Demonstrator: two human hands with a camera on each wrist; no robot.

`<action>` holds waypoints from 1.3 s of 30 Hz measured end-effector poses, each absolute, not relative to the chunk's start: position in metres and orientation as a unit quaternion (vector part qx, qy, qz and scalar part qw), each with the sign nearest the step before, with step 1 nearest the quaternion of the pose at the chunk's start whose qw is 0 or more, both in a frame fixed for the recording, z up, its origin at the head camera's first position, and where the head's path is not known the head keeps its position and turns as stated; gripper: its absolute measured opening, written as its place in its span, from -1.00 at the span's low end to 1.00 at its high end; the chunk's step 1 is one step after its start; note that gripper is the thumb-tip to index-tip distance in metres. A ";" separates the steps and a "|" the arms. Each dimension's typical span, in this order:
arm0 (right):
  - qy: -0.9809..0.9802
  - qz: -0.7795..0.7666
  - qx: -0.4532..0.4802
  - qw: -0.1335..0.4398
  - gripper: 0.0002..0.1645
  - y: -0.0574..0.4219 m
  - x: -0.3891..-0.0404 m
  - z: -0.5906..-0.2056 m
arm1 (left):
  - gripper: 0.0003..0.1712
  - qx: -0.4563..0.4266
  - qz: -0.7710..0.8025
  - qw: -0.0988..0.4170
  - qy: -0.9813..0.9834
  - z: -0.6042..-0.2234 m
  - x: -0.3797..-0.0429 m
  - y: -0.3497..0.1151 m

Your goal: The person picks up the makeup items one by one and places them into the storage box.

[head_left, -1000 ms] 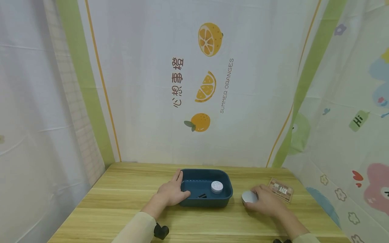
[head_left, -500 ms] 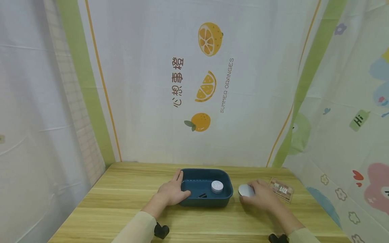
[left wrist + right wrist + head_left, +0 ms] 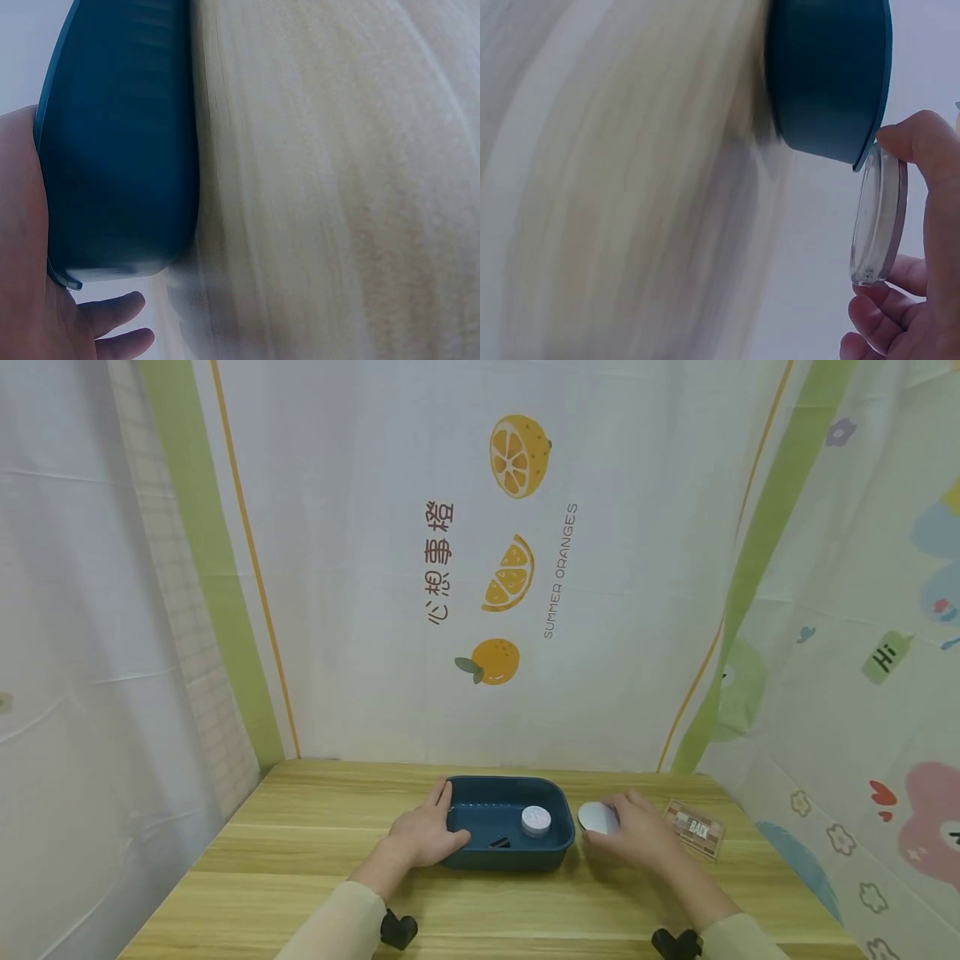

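My right hand (image 3: 636, 833) pinches a round flat case (image 3: 597, 817) by its edges, thumb on one side and fingertips on the other. In the right wrist view the case (image 3: 880, 215) shows a clear body and a smooth, pale band. It is held just right of a dark blue plastic bin (image 3: 517, 862), above the table. My left hand (image 3: 427, 837) rests over the bin's left rim, thumb across the front edge and fingers stretched along the left side. Inside the bin lie a round white case (image 3: 536, 820) with a patterned top and a small dark piece (image 3: 499, 842).
A flat brown checked square with the word BACK (image 3: 696, 829) lies on the wood-grain table (image 3: 315, 827), right of my right hand. White printed curtains (image 3: 375, 610) hang behind the table and along both sides.
My right hand has moved left and away from me with the round flat case, from the table's right side toward the bin. My left hand and the bin have stayed in place.
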State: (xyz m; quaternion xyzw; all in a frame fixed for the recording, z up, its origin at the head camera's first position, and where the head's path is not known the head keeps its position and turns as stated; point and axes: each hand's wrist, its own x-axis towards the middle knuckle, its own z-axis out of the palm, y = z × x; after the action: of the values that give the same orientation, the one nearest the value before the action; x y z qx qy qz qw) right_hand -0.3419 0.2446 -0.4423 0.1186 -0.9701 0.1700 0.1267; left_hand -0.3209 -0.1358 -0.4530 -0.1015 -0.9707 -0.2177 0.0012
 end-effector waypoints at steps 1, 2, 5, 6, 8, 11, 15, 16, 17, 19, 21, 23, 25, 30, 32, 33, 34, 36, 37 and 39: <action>-0.970 0.171 0.119 0.129 -0.08 0.243 -0.342 -0.442 | 0.18 -0.101 -0.218 0.001 -0.971 -0.453 -0.321 -0.136; -0.969 0.173 0.120 0.132 -0.09 0.242 -0.341 -0.442 | 0.18 -0.101 -0.217 0.000 -0.971 -0.453 -0.321 -0.136; -0.966 0.179 0.123 0.141 -0.09 0.238 -0.340 -0.440 | 0.18 -0.099 -0.214 -0.002 -0.972 -0.453 -0.322 -0.136; -0.965 0.182 0.124 0.144 -0.09 0.236 -0.340 -0.440 | 0.18 -0.099 -0.214 -0.001 -0.972 -0.452 -0.322 -0.136; -0.963 0.188 0.124 0.147 -0.08 0.234 -0.340 -0.439 | 0.18 -0.099 -0.214 -0.001 -0.972 -0.452 -0.323 -0.137; -0.961 0.197 0.127 0.149 -0.07 0.230 -0.342 -0.438 | 0.17 -0.100 -0.214 -0.002 -0.972 -0.452 -0.322 -0.137; -0.958 0.202 0.133 0.155 -0.08 0.225 -0.344 -0.436 | 0.16 -0.102 -0.214 -0.002 -0.971 -0.452 -0.322 -0.137; -0.958 0.202 0.133 0.156 -0.08 0.223 -0.345 -0.436 | 0.16 -0.103 -0.215 -0.001 -0.971 -0.452 -0.321 -0.137; -0.957 0.205 0.134 0.155 -0.08 0.222 -0.345 -0.435 | 0.16 -0.103 -0.215 -0.001 -0.971 -0.452 -0.321 -0.137; -0.957 0.206 0.133 0.153 -0.08 0.219 -0.345 -0.434 | 0.16 -0.103 -0.213 -0.001 -0.972 -0.452 -0.322 -0.137; -0.958 0.206 0.132 0.150 -0.08 0.216 -0.345 -0.433 | 0.15 -0.101 -0.210 -0.002 -0.972 -0.453 -0.322 -0.137; -0.958 0.207 0.131 0.148 -0.08 0.213 -0.344 -0.432 | 0.15 -0.102 -0.208 -0.001 -0.973 -0.453 -0.323 -0.137; -0.958 0.207 0.134 0.149 -0.08 0.210 -0.344 -0.431 | 0.15 -0.101 -0.205 -0.002 -0.974 -0.453 -0.323 -0.136; -0.954 0.210 0.149 0.153 -0.08 0.201 -0.343 -0.427 | 0.16 -0.099 -0.209 -0.003 -0.973 -0.454 -0.323 -0.137; -0.954 0.211 0.152 0.151 -0.09 0.197 -0.343 -0.426 | 0.17 -0.099 -0.211 -0.003 -0.972 -0.454 -0.323 -0.137; -0.954 0.211 0.153 0.148 -0.10 0.195 -0.343 -0.426 | 0.17 -0.099 -0.212 -0.002 -0.972 -0.454 -0.323 -0.137; -0.954 0.210 0.153 0.146 -0.11 0.193 -0.343 -0.426 | 0.17 -0.099 -0.212 -0.003 -0.972 -0.454 -0.324 -0.137; -0.955 0.209 0.155 0.142 -0.11 0.190 -0.342 -0.426 | 0.17 -0.100 -0.211 -0.004 -0.972 -0.454 -0.324 -0.137; -0.955 0.207 0.157 0.142 -0.11 0.188 -0.343 -0.426 | 0.17 -0.100 -0.210 -0.004 -0.972 -0.455 -0.324 -0.137; -0.955 0.203 0.162 0.142 -0.09 0.185 -0.343 -0.426 | 0.17 -0.101 -0.209 -0.004 -0.973 -0.455 -0.325 -0.137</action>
State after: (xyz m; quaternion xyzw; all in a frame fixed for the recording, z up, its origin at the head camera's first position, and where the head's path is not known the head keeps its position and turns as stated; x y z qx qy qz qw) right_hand -0.3427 0.1853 -0.4259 0.1615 -0.9553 0.2028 0.1419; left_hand -0.3251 -0.1366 -0.4547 -0.1008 -0.9727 -0.2089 -0.0045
